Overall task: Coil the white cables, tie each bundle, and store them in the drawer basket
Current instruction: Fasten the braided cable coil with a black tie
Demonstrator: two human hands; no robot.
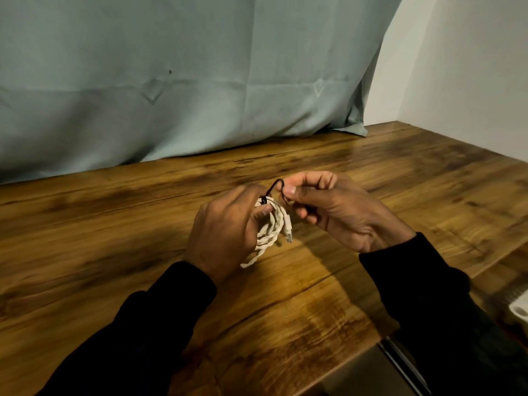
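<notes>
A coiled white braided cable [270, 230] hangs above the wooden table, its plug end pointing down at the right. My left hand [225, 224] grips the bundle near its top, fingers wrapped round the coils and thumb pressed on them. A thin black tie [275, 186] loops up from the top of the bundle. My right hand [328, 207] pinches the tie's free end between thumb and forefinger, just right of the bundle. Part of the coil is hidden behind my left hand.
The wooden table [143, 252] runs back to a pale green cloth [185, 81] hung behind it and a white wall [457, 67] at the right. At the lower right edge a white object [521, 308] shows partly, with a dark gap beside the table's corner.
</notes>
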